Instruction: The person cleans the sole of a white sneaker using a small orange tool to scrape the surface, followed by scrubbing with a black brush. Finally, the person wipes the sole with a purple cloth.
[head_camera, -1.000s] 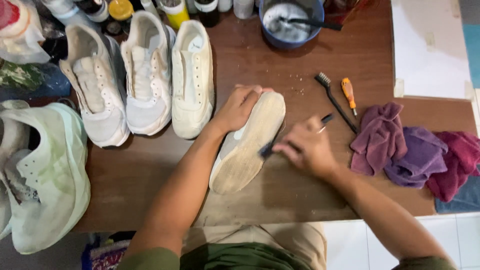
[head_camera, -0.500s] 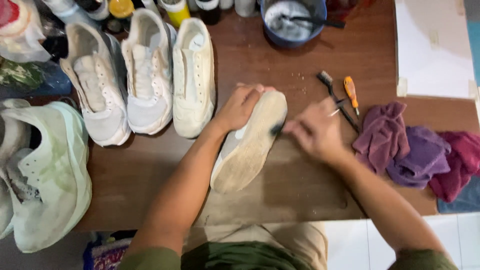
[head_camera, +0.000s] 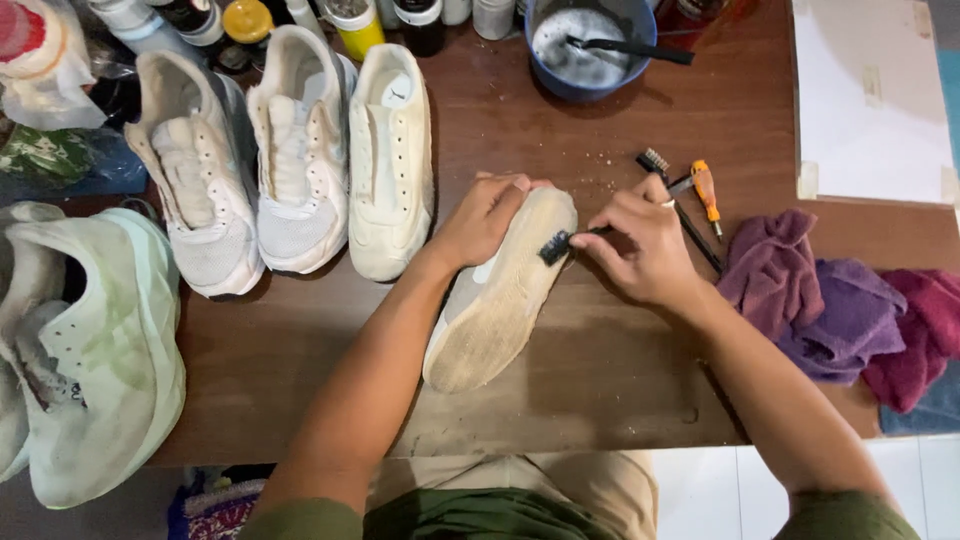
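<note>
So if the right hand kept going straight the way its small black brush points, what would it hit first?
The right hand points its small black brush leftward; bristles already meet the upturned beige shoe sole. Beyond, probably the left hand.

My right hand (head_camera: 640, 245) has moved the small brush (head_camera: 556, 246) from mid-sole toward the sole's end nearer the table's far edge, bristles now on the shoe (head_camera: 500, 300) sole's right rim.

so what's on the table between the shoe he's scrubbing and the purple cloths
In the head view, between the upturned shoe and the purple cloths lie a second small brush and an orange-handled screwdriver, partly under the right hand.
</note>
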